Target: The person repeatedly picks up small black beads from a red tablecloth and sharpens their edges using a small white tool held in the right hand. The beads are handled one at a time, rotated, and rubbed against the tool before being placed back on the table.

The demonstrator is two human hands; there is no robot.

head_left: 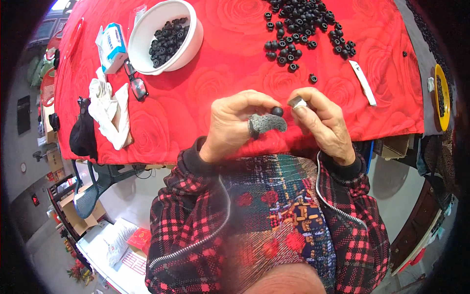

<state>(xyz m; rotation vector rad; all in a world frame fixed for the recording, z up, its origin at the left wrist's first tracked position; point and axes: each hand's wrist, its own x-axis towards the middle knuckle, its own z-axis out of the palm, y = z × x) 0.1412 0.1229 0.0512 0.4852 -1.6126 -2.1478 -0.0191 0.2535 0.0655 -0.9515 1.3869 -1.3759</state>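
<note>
Over the near part of the red tablecloth, my left hand (pixel 232 117) pinches a small black ball-shaped part (pixel 277 111) between index finger and thumb. A grey knitted cover (pixel 267 123) sleeves that thumb. Just to the right, my right hand (pixel 324 120) is closed on a small flat metal blade (pixel 296 101) with a white wrap at its base. The blade is a short way apart from the black part. Beyond my hands, a loose heap of similar black parts (pixel 298 24) is spread at the far right, with a single one (pixel 313 78) nearer to me.
A white bowl (pixel 195 44) at the far left contains more black parts. Left of it are a blue-and-white tissue pack (pixel 112 46), glasses (pixel 137 85) and a white cloth (pixel 111 110). A white strip (pixel 363 83) lies on the right of the red tablecloth (pixel 225 68), before a yellow tray (pixel 444 117).
</note>
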